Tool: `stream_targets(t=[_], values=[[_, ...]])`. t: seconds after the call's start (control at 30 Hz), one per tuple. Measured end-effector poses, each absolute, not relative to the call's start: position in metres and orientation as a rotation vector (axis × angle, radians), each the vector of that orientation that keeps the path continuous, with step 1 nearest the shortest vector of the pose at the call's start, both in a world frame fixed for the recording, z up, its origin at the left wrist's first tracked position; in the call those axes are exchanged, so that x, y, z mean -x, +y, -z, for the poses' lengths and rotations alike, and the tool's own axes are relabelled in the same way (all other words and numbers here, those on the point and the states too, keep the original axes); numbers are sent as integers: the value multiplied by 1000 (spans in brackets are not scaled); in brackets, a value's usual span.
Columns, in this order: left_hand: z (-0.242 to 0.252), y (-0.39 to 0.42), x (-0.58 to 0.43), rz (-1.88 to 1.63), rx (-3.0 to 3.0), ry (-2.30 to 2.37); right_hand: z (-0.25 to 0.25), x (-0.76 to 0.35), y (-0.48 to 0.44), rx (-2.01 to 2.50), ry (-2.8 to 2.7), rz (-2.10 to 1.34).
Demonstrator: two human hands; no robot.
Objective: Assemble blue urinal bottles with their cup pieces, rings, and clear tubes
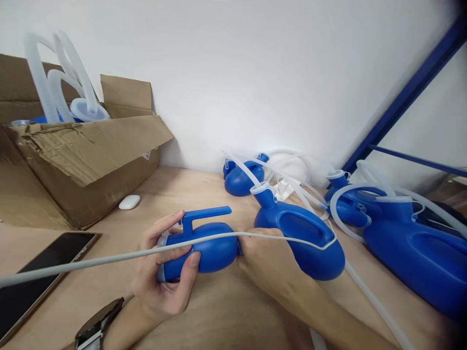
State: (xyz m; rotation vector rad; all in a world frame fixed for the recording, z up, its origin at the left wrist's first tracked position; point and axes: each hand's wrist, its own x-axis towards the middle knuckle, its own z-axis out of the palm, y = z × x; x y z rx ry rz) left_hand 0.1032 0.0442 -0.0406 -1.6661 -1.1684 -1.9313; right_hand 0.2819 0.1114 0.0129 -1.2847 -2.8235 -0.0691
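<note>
My left hand [170, 270] is wrapped round a blue plastic urinal funnel [217, 245], thumb in front and fingers behind. The funnel lies on its side, its pale-rimmed end to the left and a flat blue handle bar [207, 212] on top. At the narrow right end my right hand [264, 253] is closed; its fingers pinch that end, and what else they may hold is hidden. Just behind the right hand stands a blue urinal bottle [301, 233] with a moulded handle. A thin whitish cord [120, 257] crosses in front of the funnel and right hand.
An open cardboard box [91, 160] with white corrugated tubes [40, 82] stands at left. Nearby lie a white case [129, 201] and a phone [44, 272]. More blue bottles [416, 248] and tubing crowd the right, below a blue metal frame [408, 97].
</note>
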Motion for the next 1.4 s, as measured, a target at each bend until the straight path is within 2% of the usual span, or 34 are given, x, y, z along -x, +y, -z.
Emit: stream_targets(t=[0.17, 0.33, 0.47, 0.63, 0.87, 1.03, 1.17, 1.4], values=[[52, 59, -84, 1788, 1745, -1318, 4, -283, 119, 1244, -2849, 24], [48, 75, -76, 1963, 1644, -1978, 9, -288, 128, 1265, -2735, -233], [42, 86, -70, 2151, 1459, -2219, 1, -303, 141, 1134, -2537, -621], [48, 96, -52, 2306, 1284, -2221, -2, -322, 165, 1024, -2313, -1276], [48, 95, -51, 2331, 1314, -2250, 13, -316, 166, 960, -2170, -1578], [52, 95, -48, 2455, 1325, -2195, 20, -307, 159, 874, -1895, -1940], [53, 96, -50, 2609, 1357, -2112, 16, -303, 150, 935, -1770, -2003], [49, 94, -53, 2642, 1334, -2117, 16, -301, 141, 1059, -1730, -1978]])
